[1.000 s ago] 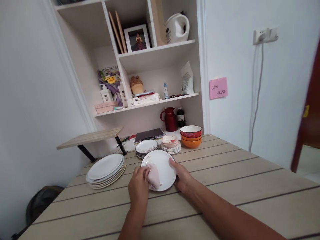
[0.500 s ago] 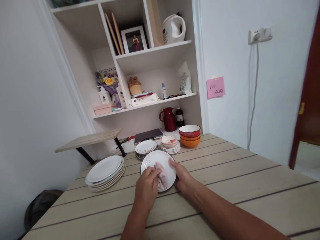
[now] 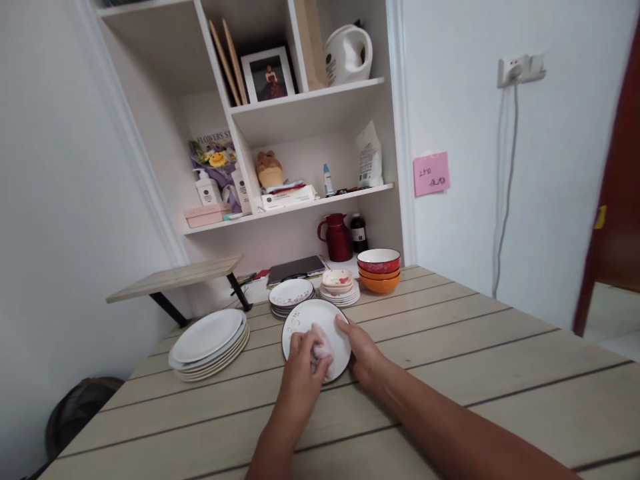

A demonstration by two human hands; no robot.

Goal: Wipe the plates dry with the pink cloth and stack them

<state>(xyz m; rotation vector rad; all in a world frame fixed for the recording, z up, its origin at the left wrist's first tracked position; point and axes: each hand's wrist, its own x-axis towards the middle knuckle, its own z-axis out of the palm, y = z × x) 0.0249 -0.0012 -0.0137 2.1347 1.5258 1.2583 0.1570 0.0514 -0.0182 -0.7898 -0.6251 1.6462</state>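
Observation:
A round white plate [image 3: 301, 328] with a dark rim and a small floral print is tilted up above the table, its face toward me. My right hand [image 3: 364, 350] grips its right edge, thumb on the face and the other fingers behind, mostly hidden. In my left hand [image 3: 303, 368] is a pale pink cloth [image 3: 323, 343], bunched and pressed against the plate's face. Just behind stands a stack of similar dark-rimmed plates [image 3: 291, 293].
Larger white plates [image 3: 207, 337] are stacked at the left, near a small raised wooden shelf [image 3: 175, 277]. Small dishes [image 3: 339, 287] and a pile of bowls [image 3: 379, 270] stand at the back. Behind them are a red jug [image 3: 339, 238] and a dark laptop [image 3: 297, 270].
My left hand has shifted slightly right on the plate with the cloth, and its thumb now shows. My right hand keeps its grip on the plate's edge.

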